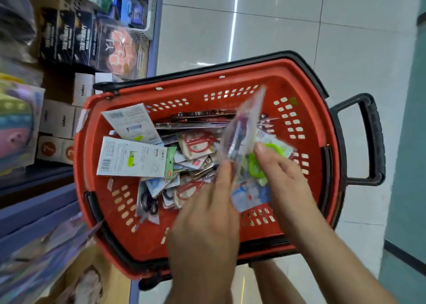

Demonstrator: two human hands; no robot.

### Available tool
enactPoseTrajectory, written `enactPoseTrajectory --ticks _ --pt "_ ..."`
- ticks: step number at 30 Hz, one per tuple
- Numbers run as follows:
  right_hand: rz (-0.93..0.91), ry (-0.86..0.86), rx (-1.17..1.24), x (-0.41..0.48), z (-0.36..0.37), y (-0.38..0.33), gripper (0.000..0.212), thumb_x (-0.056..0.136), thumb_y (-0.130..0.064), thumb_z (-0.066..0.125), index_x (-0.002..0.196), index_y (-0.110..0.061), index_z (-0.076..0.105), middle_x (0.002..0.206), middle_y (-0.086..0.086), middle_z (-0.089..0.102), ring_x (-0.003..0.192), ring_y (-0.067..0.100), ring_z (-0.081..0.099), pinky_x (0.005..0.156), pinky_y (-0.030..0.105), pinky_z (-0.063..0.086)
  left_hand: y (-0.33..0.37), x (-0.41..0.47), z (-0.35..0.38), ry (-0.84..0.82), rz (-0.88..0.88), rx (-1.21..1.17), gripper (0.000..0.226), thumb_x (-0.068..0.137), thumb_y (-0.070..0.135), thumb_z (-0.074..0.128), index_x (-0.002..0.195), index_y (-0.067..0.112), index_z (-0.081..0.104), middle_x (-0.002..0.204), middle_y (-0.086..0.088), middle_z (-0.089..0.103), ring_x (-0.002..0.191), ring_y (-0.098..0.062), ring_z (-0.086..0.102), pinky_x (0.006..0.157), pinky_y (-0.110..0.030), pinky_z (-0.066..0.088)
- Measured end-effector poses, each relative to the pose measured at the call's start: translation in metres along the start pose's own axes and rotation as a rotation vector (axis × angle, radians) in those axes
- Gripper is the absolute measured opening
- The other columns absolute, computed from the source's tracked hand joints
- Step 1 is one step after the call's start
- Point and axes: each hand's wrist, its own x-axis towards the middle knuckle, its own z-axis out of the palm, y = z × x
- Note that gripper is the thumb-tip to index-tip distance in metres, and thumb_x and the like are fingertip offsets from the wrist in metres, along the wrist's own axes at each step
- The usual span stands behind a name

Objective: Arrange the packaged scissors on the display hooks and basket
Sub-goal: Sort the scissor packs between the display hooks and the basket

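A red shopping basket (230,77) with black rim and handle sits on the floor, holding several packaged scissors (196,142) and white cards (136,157). Above its right half, a blurred clear scissors pack (242,128) stands tilted upright, held between both hands. My left hand (205,223) touches its lower left edge with extended fingers. My right hand (283,174) pinches it from the right, thumb over a pack with green-handled scissors (255,165). Whether the green pack is also held is unclear.
Store shelving runs along the left, with dark boxed goods (76,38), small white boxes (60,119) and colourful packs (16,124). Glossy packets (41,253) hang at lower left. Pale tiled floor (299,27) lies beyond and right of the basket; a teal wall (410,165) is on the right.
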Motion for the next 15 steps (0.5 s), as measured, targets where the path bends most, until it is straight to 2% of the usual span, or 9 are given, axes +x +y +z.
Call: enactPoseTrajectory --ticks 2,3,4,6,8,10,12,13,15 --pt "0.071 -0.044 0.081 0.002 0.002 0.000 0.082 0.070 -0.079 0.064 0.132 -0.025 0.061 0.130 0.000 0.066 0.122 0.017 0.061 0.107 0.047 0.044 0.013 -0.010 0.009 -0.020 0.007 -0.021 0.057 0.084 0.020 0.053 0.141 0.019 0.052 0.105 0.001 0.073 0.077 -0.017 0.068 0.059 -0.029 0.054" --pt "0.099 -0.051 0.146 0.003 0.000 -0.001 0.092 0.064 -0.082 0.066 0.135 -0.024 0.057 0.134 0.002 0.064 0.125 0.021 0.060 0.110 0.050 0.041 0.013 -0.005 0.014 -0.022 0.022 -0.023 0.059 0.085 0.020 0.054 0.144 0.020 0.048 0.113 0.000 0.071 0.083 -0.017 0.068 0.061 -0.031 0.055" --pt "0.125 -0.063 0.215 0.006 -0.002 0.000 0.086 0.068 -0.075 0.069 0.134 -0.022 0.058 0.132 0.005 0.065 0.124 0.024 0.060 0.110 0.052 0.041 0.013 -0.010 0.017 -0.029 0.020 -0.006 0.061 0.086 0.019 0.056 0.146 0.021 0.044 0.118 -0.001 0.069 0.089 -0.018 0.068 0.063 -0.033 0.057" --pt "0.144 -0.069 0.307 0.010 -0.002 -0.002 0.052 0.081 -0.046 0.072 0.124 -0.018 0.064 0.121 0.008 0.071 0.115 0.027 0.066 0.105 0.052 0.047 0.012 -0.010 0.024 -0.056 0.051 0.036 0.068 0.084 0.017 0.063 0.148 0.022 0.039 0.125 -0.003 0.065 0.100 -0.021 0.065 0.070 -0.037 0.059" --pt "0.149 0.047 0.290 0.013 0.003 0.001 0.024 0.088 -0.021 0.072 0.111 -0.022 0.067 0.109 0.003 0.075 0.103 0.023 0.072 0.097 0.050 0.053 0.010 -0.014 0.035 -0.153 0.054 0.072 0.082 0.075 0.015 0.076 0.147 0.022 0.040 0.128 -0.008 0.061 0.109 -0.027 0.061 0.081 -0.042 0.058" --pt "0.188 0.205 0.293 0.017 0.004 0.009 0.017 0.094 -0.011 0.064 0.102 -0.025 0.068 0.102 0.001 0.077 0.094 0.022 0.074 0.091 0.050 0.057 0.006 -0.011 0.041 -0.235 0.092 0.095 0.087 0.071 0.015 0.077 0.148 0.027 0.038 0.137 -0.009 0.054 0.121 -0.029 0.054 0.093 -0.047 0.053" --pt "0.208 0.299 0.299 0.020 0.001 0.014 0.017 0.097 -0.010 0.059 0.102 -0.023 0.069 0.100 0.001 0.077 0.092 0.022 0.075 0.089 0.050 0.058 0.003 -0.006 0.039 -0.241 0.077 -0.087 0.080 0.078 0.024 0.069 0.146 0.042 0.032 0.149 0.008 0.039 0.136 -0.018 0.039 0.105 -0.043 0.045" --pt "0.211 0.313 0.291 0.019 -0.003 0.014 0.017 0.098 -0.011 0.058 0.104 -0.021 0.069 0.101 0.001 0.077 0.092 0.022 0.075 0.089 0.049 0.058 0.003 -0.001 0.034 -0.249 -0.014 -0.265 0.073 0.083 0.030 0.067 0.143 0.049 0.032 0.148 0.018 0.033 0.136 -0.007 0.037 0.107 -0.036 0.044" --pt "0.218 0.293 0.295 0.015 -0.011 0.014 0.017 0.098 -0.014 0.058 0.109 -0.019 0.069 0.102 0.003 0.077 0.094 0.025 0.074 0.086 0.046 0.058 0.000 0.009 0.029 -0.235 -0.243 -0.581 0.058 0.084 0.039 0.071 0.131 0.054 0.039 0.136 0.025 0.037 0.122 0.005 0.047 0.097 -0.024 0.049"
